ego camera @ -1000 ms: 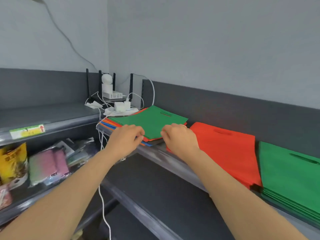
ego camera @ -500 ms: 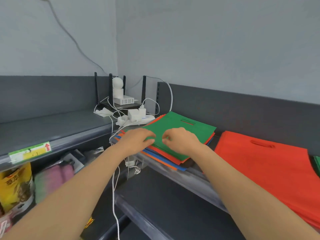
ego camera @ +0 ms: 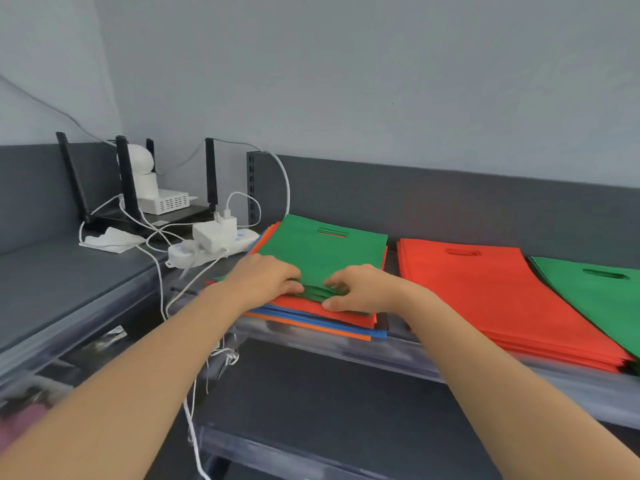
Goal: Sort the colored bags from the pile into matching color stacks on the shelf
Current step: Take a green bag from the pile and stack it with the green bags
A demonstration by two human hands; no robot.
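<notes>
A mixed pile of flat bags point(ego camera: 311, 323) lies on the shelf point(ego camera: 433, 362), with red, blue and orange edges showing under a green bag point(ego camera: 322, 251) on top. My left hand point(ego camera: 266, 282) and my right hand point(ego camera: 360, 289) both pinch the near edge of the green bag, which bunches up between my fingers. To the right lies a stack of red bags point(ego camera: 485, 292). Further right is a stack of green bags point(ego camera: 595, 296), cut off by the frame edge.
A white power strip with chargers point(ego camera: 211, 244) and loose white cables sits just left of the pile. Behind it stand a black router with antennas point(ego camera: 131, 202) and a white camera point(ego camera: 142, 168). A lower dark shelf point(ego camera: 311, 410) runs below.
The view has swung back right, so the green stack shows again. Both hands have slid to the near edge of the top green bag and now pinch it, wrinkling the fabric.
</notes>
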